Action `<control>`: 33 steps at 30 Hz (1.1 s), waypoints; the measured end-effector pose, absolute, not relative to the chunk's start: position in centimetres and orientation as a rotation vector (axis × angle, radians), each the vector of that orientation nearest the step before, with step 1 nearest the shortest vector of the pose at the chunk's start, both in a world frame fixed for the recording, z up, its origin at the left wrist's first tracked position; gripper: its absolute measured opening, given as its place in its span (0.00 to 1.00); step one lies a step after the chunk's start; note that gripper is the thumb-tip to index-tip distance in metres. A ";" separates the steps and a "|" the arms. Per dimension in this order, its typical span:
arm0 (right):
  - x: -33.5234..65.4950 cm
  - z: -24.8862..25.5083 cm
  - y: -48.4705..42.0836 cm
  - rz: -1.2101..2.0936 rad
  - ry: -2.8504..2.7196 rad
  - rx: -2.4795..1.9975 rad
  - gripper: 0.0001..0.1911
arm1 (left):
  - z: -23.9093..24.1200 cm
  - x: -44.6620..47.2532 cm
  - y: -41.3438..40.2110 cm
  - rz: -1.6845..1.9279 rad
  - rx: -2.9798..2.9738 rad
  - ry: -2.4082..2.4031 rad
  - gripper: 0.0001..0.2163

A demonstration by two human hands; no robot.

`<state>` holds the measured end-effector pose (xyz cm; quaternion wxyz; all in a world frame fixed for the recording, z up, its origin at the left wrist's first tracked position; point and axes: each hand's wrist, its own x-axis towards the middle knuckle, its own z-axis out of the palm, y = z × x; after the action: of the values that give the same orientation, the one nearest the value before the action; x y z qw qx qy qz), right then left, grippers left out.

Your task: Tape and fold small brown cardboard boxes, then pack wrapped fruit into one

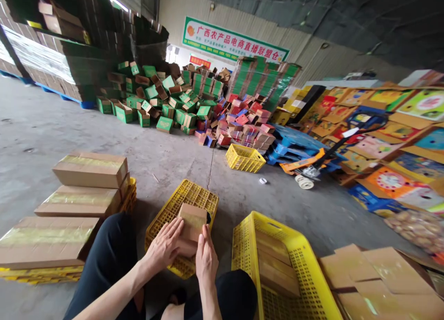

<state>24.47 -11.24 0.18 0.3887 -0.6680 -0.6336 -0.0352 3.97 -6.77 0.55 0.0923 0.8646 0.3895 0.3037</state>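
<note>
Head view: both hands touch a carton.

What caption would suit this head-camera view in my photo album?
Left hand and right hand flank a cardboard box atop a yellow crate, green boxes heaped beyond.

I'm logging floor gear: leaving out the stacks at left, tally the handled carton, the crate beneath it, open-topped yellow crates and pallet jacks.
Handled cardboard carton: 1
Supporting yellow plastic crate: 1
Open-topped yellow plastic crates: 2
Pallet jack: 1
Total: 5
</note>
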 end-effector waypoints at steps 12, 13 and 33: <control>22.7 1.7 -11.2 -0.309 -1.922 -1.640 0.36 | -0.7 1.9 -3.9 1.104 2.449 1.014 0.27; 22.4 1.9 -11.1 -0.309 -1.932 -1.632 0.35 | -0.6 2.0 -4.0 1.118 2.438 1.018 0.28; 19.2 5.7 -7.7 -0.115 -2.084 -1.693 0.23 | -0.7 2.5 -4.6 1.042 2.216 1.007 0.22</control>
<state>19.20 -7.65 5.70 0.2250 -0.6139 -0.7555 -0.0418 2.50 -4.56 -0.74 0.2444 0.8115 0.3688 0.3817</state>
